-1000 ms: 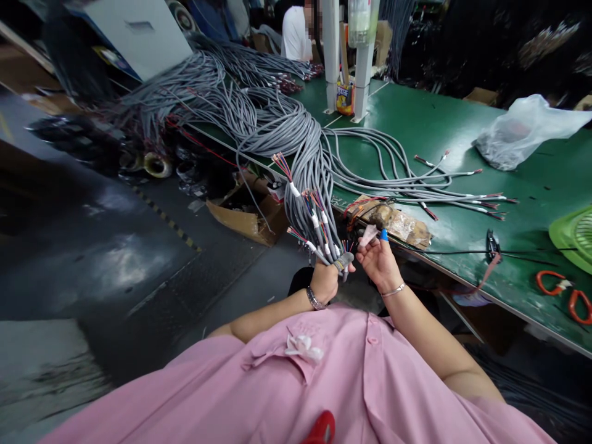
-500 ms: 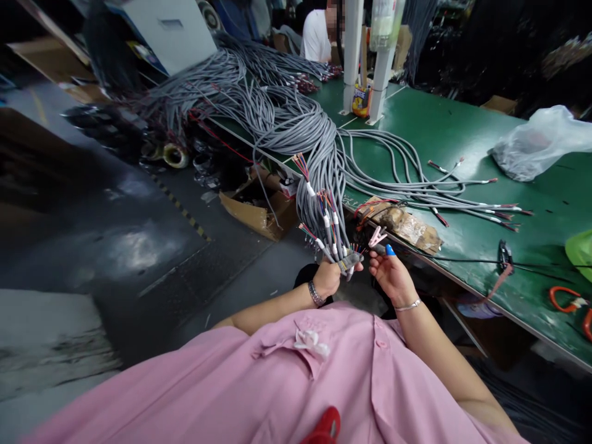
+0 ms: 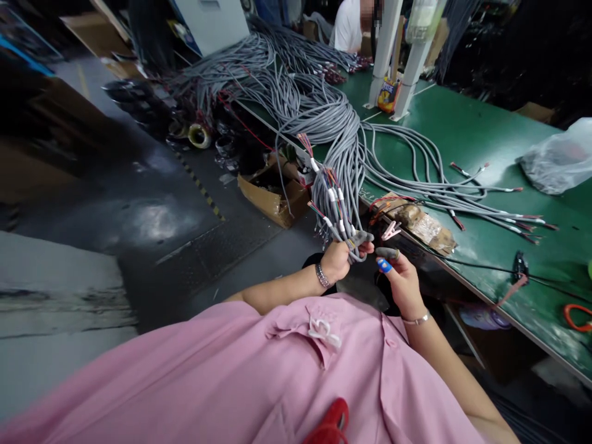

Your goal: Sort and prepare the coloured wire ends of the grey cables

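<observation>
My left hand (image 3: 337, 262) is closed around a bundle of grey cables (image 3: 338, 154), close to their stripped ends, where white sleeves (image 3: 332, 195) and thin coloured wires (image 3: 331, 177) stick out. A grey cover sits on a finger of this hand. Just to the right is my right hand (image 3: 404, 280), thumb and forefinger close together in a pinch. Its thumb wears a blue cover (image 3: 383, 265), its forefinger a grey one (image 3: 387, 253). Whatever may be between these fingertips is too small to make out. Beyond them, a pink clip (image 3: 391, 230) is at the bench edge.
The cables run back over the green bench (image 3: 467, 132), with more cable ends fanned to the right. A taped cardboard piece (image 3: 423, 227), a plastic bag (image 3: 559, 160) and an orange-handled tool (image 3: 576, 317) lie there. An open carton (image 3: 272, 197) stands below. A person in white (image 3: 346, 28) is behind.
The view has shifted, so the bench and cables appear further right. My right hand has turned, its thumb and forefinger coming closer together. My left hand still grips the cables.
</observation>
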The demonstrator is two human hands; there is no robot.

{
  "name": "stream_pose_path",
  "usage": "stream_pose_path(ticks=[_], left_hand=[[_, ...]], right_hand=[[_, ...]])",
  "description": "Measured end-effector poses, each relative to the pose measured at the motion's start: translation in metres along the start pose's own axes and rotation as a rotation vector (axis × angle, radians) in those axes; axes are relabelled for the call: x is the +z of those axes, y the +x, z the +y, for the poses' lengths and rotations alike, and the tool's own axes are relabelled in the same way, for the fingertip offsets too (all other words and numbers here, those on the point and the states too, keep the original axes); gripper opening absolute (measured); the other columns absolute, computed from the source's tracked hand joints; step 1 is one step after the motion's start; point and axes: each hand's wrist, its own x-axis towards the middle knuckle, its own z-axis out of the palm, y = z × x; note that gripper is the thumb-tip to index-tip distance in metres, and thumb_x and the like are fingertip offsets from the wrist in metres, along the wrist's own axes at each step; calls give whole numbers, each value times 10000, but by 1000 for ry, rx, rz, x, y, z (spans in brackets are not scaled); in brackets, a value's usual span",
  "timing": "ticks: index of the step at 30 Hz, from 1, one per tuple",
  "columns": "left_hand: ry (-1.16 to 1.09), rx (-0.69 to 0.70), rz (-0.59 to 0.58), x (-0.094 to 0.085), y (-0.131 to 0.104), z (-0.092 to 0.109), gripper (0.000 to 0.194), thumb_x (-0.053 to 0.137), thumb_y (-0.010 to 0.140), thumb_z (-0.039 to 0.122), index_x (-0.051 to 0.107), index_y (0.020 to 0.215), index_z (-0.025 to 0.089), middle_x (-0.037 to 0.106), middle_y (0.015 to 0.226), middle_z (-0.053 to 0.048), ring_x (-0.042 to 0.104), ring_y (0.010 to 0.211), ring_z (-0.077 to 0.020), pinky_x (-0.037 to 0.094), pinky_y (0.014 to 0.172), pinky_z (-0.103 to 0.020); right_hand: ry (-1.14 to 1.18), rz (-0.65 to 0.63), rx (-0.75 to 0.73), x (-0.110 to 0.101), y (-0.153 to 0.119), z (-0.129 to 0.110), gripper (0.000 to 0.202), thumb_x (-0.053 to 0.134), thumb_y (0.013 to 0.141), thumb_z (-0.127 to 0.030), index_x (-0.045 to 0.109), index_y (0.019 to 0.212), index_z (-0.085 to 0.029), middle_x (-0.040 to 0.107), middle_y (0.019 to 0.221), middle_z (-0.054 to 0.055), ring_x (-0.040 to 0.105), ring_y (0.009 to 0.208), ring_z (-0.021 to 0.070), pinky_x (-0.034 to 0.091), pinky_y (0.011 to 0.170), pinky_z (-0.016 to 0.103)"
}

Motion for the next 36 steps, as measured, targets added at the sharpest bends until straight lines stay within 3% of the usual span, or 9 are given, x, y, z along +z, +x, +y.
stream_pose_path(ticks=[8, 12, 16, 18, 21, 24, 28, 33, 36], left_hand=[[179, 126, 23, 13, -10, -14, 182, 773, 664, 248, 620, 652, 150, 627, 657, -27, 584, 639, -146, 477, 618, -279], [291, 110, 57, 10, -11, -19, 119, 656, 832, 293, 673, 817, 176, 671, 888, -82, 623, 872, -213, 535, 745, -338], [390, 104, 16, 12, -2, -16, 300, 515, 940, 358, 612, 1166, 186, 591, 1221, -106, 600, 1020, -194, 532, 888, -390], [430, 115, -17, 13, 0, -14, 265, 531, 915, 326, 688, 1014, 137, 644, 1034, -80, 607, 911, -168, 535, 837, -298], [475, 146, -89, 13, -3, -9, 14, 707, 725, 167, 712, 712, 168, 643, 730, -20, 577, 732, -152, 508, 709, -212], [511, 173, -212, 8, -10, -2, 315, 832, 508, 76, 709, 784, 165, 673, 763, 6, 589, 703, -147, 495, 712, -248], [557, 187, -410, 1, -19, 7, 440, 885, 487, 217, 693, 879, 160, 672, 799, -5, 605, 741, -162, 498, 747, -274], [568, 127, -358, -2, -29, 15, 446, 898, 478, 339, 680, 816, 147, 599, 691, 12, 520, 612, -117, 446, 579, -235], [497, 144, -317, -2, -32, 16, 361, 874, 546, 354, 663, 746, 141, 584, 674, 12, 501, 598, -99, 429, 586, -232]], right_hand=[[-677, -213, -576, 36, -5, -61, 362, 650, 826, -251, 639, 1188, -266, 654, 1053, 83, 617, 890, 234, 511, 791, 376], [-956, -121, -670, 57, 11, -62, 515, 598, 846, -274, 513, 1351, -223, 597, 1231, 145, 570, 1100, 303, 484, 913, 444], [-1054, -89, -620, 65, 18, -57, 482, 579, 829, -221, 553, 1310, -201, 649, 1076, 133, 596, 984, 285, 490, 851, 409], [-976, -119, -581, 62, 19, -56, 381, 567, 831, -200, 632, 1206, -212, 664, 966, 106, 604, 906, 263, 486, 821, 392], [-634, -134, -483, 50, 15, -53, 270, 552, 881, -247, 682, 1118, -262, 686, 961, 67, 615, 866, 230, 484, 810, 368], [-267, -39, -324, 34, 9, -43, 186, 567, 904, -325, 715, 1007, -279, 698, 887, 29, 612, 787, 197, 481, 757, 332], [39, 98, -166, 16, -2, -29, 160, 609, 881, -396, 701, 900, -267, 662, 774, 6, 569, 695, 158, 454, 671, 290], [122, 148, -162, 8, -13, -25, 174, 609, 880, -417, 681, 955, -277, 647, 816, 14, 540, 674, 142, 434, 624, 278], [93, 138, -187, 2, -17, -28, 163, 600, 885, -414, 683, 932, -281, 627, 787, 11, 504, 627, 135, 408, 579, 280]])
